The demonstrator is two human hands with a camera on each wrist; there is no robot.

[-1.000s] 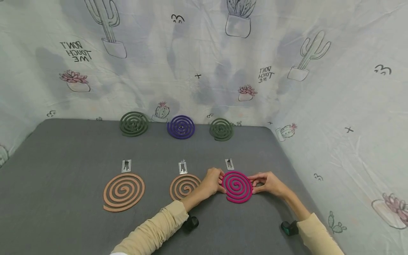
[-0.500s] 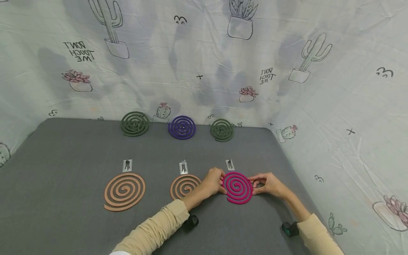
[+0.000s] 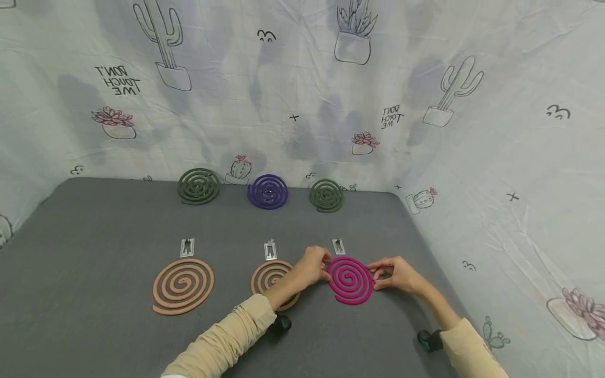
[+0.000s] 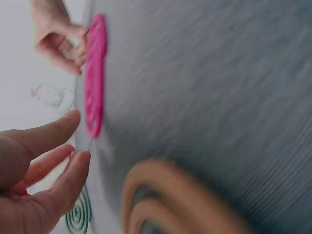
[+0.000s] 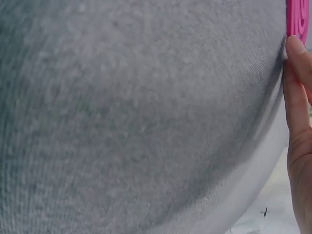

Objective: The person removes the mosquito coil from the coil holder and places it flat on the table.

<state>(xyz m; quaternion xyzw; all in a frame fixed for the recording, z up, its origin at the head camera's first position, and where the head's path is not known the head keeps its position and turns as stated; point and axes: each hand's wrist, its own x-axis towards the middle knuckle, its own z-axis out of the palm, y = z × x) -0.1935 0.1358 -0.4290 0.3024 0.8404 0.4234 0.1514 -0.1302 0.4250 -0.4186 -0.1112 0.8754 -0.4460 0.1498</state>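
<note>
A pink spiral mosquito coil (image 3: 350, 281) lies low over the grey table, between my two hands. My left hand (image 3: 312, 268) is at its left edge; in the left wrist view the thumb and finger (image 4: 73, 180) stand spread apart, just off the coil's rim. On the opposite side, my right hand (image 3: 398, 274) pinches the right edge, and the right wrist view has the thumb tip (image 5: 295, 46) overlapping the pink rim. Two tan coils, one at the left (image 3: 183, 286) and a middle one (image 3: 257, 278) partly hidden under my left forearm, lie on the table.
Three small metal coil stands lie behind the near coils: left (image 3: 187, 247), middle (image 3: 270, 251) and right (image 3: 338, 246). Along the back are a dark green coil (image 3: 198, 186), a purple coil (image 3: 268, 191) and another green coil (image 3: 326, 195). A printed cloth (image 3: 236, 105) hangs behind.
My left hand's fingers have loosened from the pink mosquito coil and drawn slightly left. The right hand stays at its edge. The head view has shifted a little.
</note>
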